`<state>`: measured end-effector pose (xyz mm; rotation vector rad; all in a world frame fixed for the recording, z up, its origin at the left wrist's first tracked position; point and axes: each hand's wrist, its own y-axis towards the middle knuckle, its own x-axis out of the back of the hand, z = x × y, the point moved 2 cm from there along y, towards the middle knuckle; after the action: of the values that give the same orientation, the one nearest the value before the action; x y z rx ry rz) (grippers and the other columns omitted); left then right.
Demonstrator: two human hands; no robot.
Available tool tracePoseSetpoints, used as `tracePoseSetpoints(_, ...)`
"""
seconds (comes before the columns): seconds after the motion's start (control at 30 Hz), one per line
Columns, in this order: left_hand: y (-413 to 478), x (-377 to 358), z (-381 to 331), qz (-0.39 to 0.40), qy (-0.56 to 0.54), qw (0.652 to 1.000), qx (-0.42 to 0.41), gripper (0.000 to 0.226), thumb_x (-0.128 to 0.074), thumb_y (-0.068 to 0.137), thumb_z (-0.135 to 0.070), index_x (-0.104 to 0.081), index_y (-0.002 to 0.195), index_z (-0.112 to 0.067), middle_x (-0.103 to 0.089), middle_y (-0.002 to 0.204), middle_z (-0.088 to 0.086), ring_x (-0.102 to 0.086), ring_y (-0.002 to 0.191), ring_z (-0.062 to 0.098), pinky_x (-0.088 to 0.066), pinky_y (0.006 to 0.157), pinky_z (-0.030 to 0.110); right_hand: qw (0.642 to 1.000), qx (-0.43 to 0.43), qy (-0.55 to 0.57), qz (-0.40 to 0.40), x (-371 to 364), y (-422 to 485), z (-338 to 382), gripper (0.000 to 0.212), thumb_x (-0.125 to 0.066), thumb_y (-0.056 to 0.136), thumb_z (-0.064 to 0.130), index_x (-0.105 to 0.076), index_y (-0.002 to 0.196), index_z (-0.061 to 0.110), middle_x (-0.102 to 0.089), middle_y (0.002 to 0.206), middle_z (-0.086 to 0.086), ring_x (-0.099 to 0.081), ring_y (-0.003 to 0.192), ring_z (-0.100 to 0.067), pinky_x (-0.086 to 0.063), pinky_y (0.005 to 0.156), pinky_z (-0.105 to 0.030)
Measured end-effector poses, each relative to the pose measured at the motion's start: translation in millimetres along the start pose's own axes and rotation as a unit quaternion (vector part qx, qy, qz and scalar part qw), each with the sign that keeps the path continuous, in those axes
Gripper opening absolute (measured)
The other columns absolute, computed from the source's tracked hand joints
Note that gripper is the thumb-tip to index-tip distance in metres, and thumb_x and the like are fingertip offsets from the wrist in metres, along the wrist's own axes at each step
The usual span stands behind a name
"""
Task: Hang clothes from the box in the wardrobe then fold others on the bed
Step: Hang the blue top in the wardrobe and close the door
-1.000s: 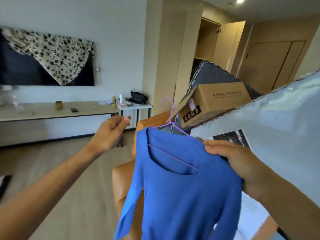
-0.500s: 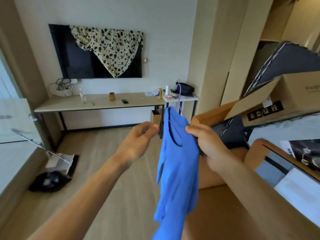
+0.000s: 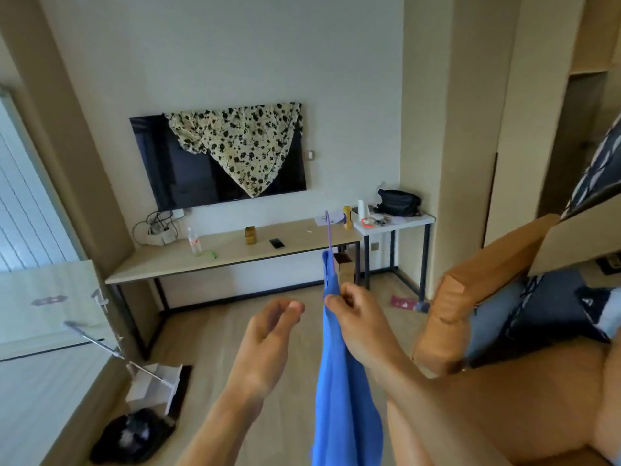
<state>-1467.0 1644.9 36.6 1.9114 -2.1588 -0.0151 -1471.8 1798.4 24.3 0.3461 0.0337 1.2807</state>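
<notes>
1. My right hand pinches the blue shirt near its top. My thumb and fingers are curled on the cloth.
2. The shirt hangs straight down between my two arms. I see it from its thin side.
3. A purple hanger is inside the shirt. Its hook sticks up above my right hand.
4. My left hand is just beside the shirt but does not touch it. Its fingers are bent a little and close together, and it holds nothing.
5. The cardboard box is on my right. It is tilted, and I cannot see into it.
6. A brown padded seat is under the box, by my right arm.
7. In front of me a TV is on the wall. A spotted cloth hangs over its top.
8. A long table stands under the TV. A bottle and a phone are on it.
</notes>
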Motion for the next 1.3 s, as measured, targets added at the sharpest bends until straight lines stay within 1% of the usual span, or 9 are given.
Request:
tracePoseSetpoints(0.2,117.3,28.8,1.3,-0.032,-0.009,0.999,-0.004,0.042,-0.053,0.075,-0.054,-0.07,0.095,-0.021,-0.072,0.101,-0.002,-0.065,0.103,0.009,-0.045,0.102,0.036,1.0,0.003,0.002,0.02,-28.8,118.2,-18.0,0.03,-0.055,0.098,0.015,-0.041,0.072,0.005,-0.034,0.055,0.006,-0.029,0.048,-0.006,-0.027,0.046,-0.016)
tracePoseSetpoints(0.3,162.8,35.0,8.1,-0.001,-0.018,1.0,0.001,0.039,-0.05,0.079,-0.049,-0.07,0.095,-0.02,-0.073,0.1,-0.005,-0.066,0.1,0.007,-0.047,0.1,0.034,1.0,0.004,0.002,0.005,-36.8,162.7,-30.1,0.026,-0.055,0.097,0.013,-0.044,0.075,0.003,-0.036,0.062,-0.003,-0.032,0.051,-0.009,-0.029,0.048,-0.017)
tracePoseSetpoints(0.43,244.8,41.0,32.0,0.038,-0.033,0.999,-0.009,0.03,-0.054,0.098,-0.04,-0.069,0.097,-0.014,-0.074,0.098,-0.007,-0.069,0.098,0.008,-0.049,0.095,0.032,1.0,0.011,-0.019,-0.01,-56.9,237.7,-48.4,0.032,-0.056,0.096,0.011,-0.041,0.068,0.012,-0.034,0.049,0.012,-0.031,0.045,-0.004,-0.028,0.047,-0.016)
tracePoseSetpoints(0.57,327.8,42.2,55.2,0.065,-0.068,0.996,-0.006,0.027,-0.048,0.102,-0.026,-0.068,0.1,-0.008,-0.075,0.099,-0.004,-0.07,0.096,0.012,-0.049,0.087,0.028,0.998,0.005,-0.026,-0.059,-79.1,314.9,-71.5,0.031,-0.057,0.094,0.01,-0.042,0.067,0.011,-0.035,0.051,0.008,-0.032,0.047,-0.008,-0.028,0.049,-0.02)
tracePoseSetpoints(0.7,424.6,42.3,74.3,0.093,-0.092,0.991,-0.005,0.03,-0.047,0.103,-0.026,-0.071,0.097,-0.009,-0.076,0.097,-0.004,-0.071,0.095,0.013,-0.049,0.084,0.027,0.991,-0.018,-0.019,-0.133,-95.3,396.9,-89.0,0.026,-0.057,0.095,0.006,-0.047,0.071,0.002,-0.041,0.055,0.0,-0.038,0.046,-0.007,-0.032,0.046,-0.018)
tracePoseSetpoints(0.83,507.7,27.8,87.3,0.137,-0.104,0.985,-0.012,0.029,-0.048,0.103,-0.02,-0.072,0.09,-0.009,-0.077,0.093,0.003,-0.071,0.096,0.025,-0.049,0.085,0.034,0.978,-0.042,-0.009,-0.205,-90.5,461.6,-108.7,0.029,-0.058,0.095,0.011,-0.05,0.084,-0.014,-0.05,0.07,-0.012,-0.048,0.062,-0.017,-0.036,0.051,-0.021)
tracePoseSetpoints(0.97,576.9,-4.1,100.7,0.194,-0.117,0.974,-0.026,0.03,-0.046,0.103,-0.015,-0.07,0.092,-0.003,-0.076,0.096,0.012,-0.07,0.096,0.03,-0.049,0.081,0.035,0.96,-0.052,-0.032,-0.271,-72.6,513.8,-125.1,0.028,-0.059,0.094,0.014,-0.045,0.07,0.007,-0.04,0.061,-0.003,-0.037,0.051,-0.008,-0.029,0.048,-0.017)
tracePoseSetpoints(1.13,665.6,-81.3,126.1,0.276,-0.106,0.955,-0.021,0.03,-0.043,0.104,-0.015,-0.07,0.096,-0.003,-0.077,0.098,0.009,-0.071,0.102,0.028,-0.05,0.087,0.039,0.949,-0.067,-0.03,-0.307,-30.3,582.1,-164.1,0.037,-0.057,0.092,0.017,-0.034,0.064,0.018,-0.032,0.05,0.01,-0.031,0.046,-0.004,-0.026,0.048,-0.02)
tracePoseSetpoints(1.3,753.0,-169.7,131.7,0.315,-0.115,0.942,-0.007,0.02,-0.064,0.085,-0.034,-0.078,0.077,-0.02,-0.077,0.09,0.007,-0.068,0.099,0.034,-0.048,0.082,0.041,0.947,-0.051,-0.013,-0.317,20.9,661.3,-203.0,0.042,-0.056,0.093,0.014,-0.028,0.063,0.019,-0.025,0.051,0.007,-0.027,0.051,-0.01,-0.026,0.054,-0.029)
